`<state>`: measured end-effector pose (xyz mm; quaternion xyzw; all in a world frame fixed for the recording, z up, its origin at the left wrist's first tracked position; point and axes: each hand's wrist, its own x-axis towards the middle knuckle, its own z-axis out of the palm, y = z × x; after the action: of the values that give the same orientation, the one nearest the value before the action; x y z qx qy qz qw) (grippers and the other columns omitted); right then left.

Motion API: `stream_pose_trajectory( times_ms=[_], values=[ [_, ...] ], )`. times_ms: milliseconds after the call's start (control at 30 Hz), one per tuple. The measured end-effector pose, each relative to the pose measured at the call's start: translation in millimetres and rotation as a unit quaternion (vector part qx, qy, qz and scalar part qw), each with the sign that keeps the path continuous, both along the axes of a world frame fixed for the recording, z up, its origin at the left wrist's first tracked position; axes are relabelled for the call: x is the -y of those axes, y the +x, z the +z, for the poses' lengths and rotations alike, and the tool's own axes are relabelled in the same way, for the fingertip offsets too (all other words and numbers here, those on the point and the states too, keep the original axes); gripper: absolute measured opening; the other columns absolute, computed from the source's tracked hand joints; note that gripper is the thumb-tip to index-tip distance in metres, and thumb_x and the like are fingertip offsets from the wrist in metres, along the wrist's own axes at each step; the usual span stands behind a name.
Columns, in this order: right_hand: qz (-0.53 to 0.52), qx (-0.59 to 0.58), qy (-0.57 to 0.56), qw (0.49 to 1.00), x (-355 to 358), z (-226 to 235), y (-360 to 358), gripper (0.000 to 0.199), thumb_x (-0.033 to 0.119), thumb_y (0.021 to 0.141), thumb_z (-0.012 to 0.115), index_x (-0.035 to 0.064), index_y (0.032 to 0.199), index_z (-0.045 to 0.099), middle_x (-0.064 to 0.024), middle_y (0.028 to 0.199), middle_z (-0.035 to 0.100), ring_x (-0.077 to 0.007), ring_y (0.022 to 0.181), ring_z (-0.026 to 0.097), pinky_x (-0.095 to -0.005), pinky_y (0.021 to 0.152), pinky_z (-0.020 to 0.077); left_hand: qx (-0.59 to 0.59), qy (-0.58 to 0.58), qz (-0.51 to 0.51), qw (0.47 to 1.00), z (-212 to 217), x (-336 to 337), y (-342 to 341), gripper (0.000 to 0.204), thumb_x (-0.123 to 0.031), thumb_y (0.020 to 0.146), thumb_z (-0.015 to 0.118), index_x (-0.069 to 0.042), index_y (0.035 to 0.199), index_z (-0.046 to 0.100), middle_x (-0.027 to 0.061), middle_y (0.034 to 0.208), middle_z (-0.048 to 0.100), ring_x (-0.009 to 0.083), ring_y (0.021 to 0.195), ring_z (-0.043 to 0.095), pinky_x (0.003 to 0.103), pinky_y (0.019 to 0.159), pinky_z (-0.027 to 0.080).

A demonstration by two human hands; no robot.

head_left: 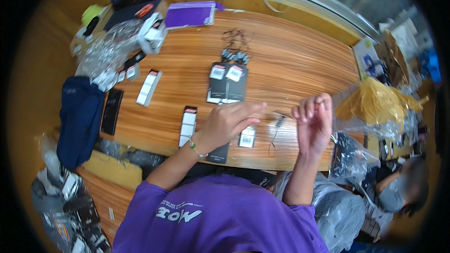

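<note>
Head view: L hand [229, 118] is over the near part of the desk [281, 56], fingers straight & together, thumb apart, nothing seen in it, so released AFAICT; R hand [313, 124] is raised, fingers loosely curled, can't tell if anything thin is pinched there. Small dark tag w/ cord [280, 122] shows btwn the hands, nearer R; blurry, can't say if it's held or lying. White-faced card [247, 138] lies just below L fingertips, dark card [218, 153] partly under L forearm, prob. kept close for quick pickup. Dark hang tags [228, 86] sit farther off in two side-by-side stacks, cords [236, 40] all pointing away, presumably so they don't tangle & faces stay visible. Near label strip [188, 124] is by L wrist, likely for easy reach; far label strip [149, 87] is off to the left, maybe spare. Labels/writing: white stickers w/ reddish top band on the tags, pale print on the dark faces, white blocks on both strips, bold white lettering on the purple shirt [220, 215]; most small print too tiny to read.
</note>
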<state>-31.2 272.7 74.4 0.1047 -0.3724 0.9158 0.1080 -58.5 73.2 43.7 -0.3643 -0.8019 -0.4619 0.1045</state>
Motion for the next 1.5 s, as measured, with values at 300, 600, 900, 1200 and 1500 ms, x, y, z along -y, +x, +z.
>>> stream_pose_trajectory(
  times_ms=[300,600,900,1200,1500],
  values=[
    [-0.068,0.063,0.114,0.989,-19,-26,10,0.007,0.009,0.088,0.052,0.0036,0.091,0.05,0.0001,0.065,0.04,-0.0065,0.055,0.033,-0.0204,0.048,0.0271,0.187,-0.235,0.173,0.938,-53,137,-2,0.054,-0.021,0.071,0.071,-0.005,0.119,0.053,0.0117,0.11,0.049,0.0274,0.105,0.045,0.035,0.092,0.038],
    [-0.06,0.072,0.176,0.98,-23,-38,11,0.008,0.01,0.088,0.054,0.0035,0.091,0.051,-0.0015,0.068,0.046,-0.0063,0.054,0.035,-0.02,0.049,0.0274,0.125,-0.116,0.194,0.966,-43,136,9,0.037,-0.01,0.074,0.068,-0.004,0.11,0.06,0.0102,0.101,0.056,0.0214,0.094,0.055,0.029,0.083,0.045],
    [-0.139,0.022,0.549,0.824,20,-10,19,0.007,0.0,0.077,0.061,-0.0002,0.072,0.056,-0.0024,0.064,0.051,-0.0099,0.059,0.045,-0.0242,0.054,0.0341,0.303,0.283,0.08,0.906,11,44,7,0.012,0.007,0.077,0.063,0.003,0.088,0.06,0.01,0.087,0.065,0.0105,0.08,0.062,0.02,0.073,0.05],
    [-0.221,-0.071,0.693,0.682,32,-7,13,0.007,0.005,0.073,0.063,0.0043,0.075,0.056,-0.0083,0.067,0.052,-0.0255,0.065,0.048,-0.0353,0.062,0.0346,0.229,0.187,0.04,0.954,7,-14,9,0.011,0.0,0.076,0.067,0.002,0.087,0.065,0.0064,0.083,0.066,0.0102,0.074,0.063,0.021,0.067,0.052],
    [-0.213,-0.043,0.691,0.69,34,-7,14,0.008,0.005,0.073,0.063,0.0036,0.071,0.055,-0.0081,0.065,0.051,-0.025,0.064,0.048,-0.0348,0.06,0.0341,0.227,0.185,0.033,0.956,10,-13,11,0.013,0.0,0.075,0.067,0.002,0.088,0.065,0.0085,0.084,0.067,0.0118,0.074,0.064,0.022,0.066,0.053]
  ],
)
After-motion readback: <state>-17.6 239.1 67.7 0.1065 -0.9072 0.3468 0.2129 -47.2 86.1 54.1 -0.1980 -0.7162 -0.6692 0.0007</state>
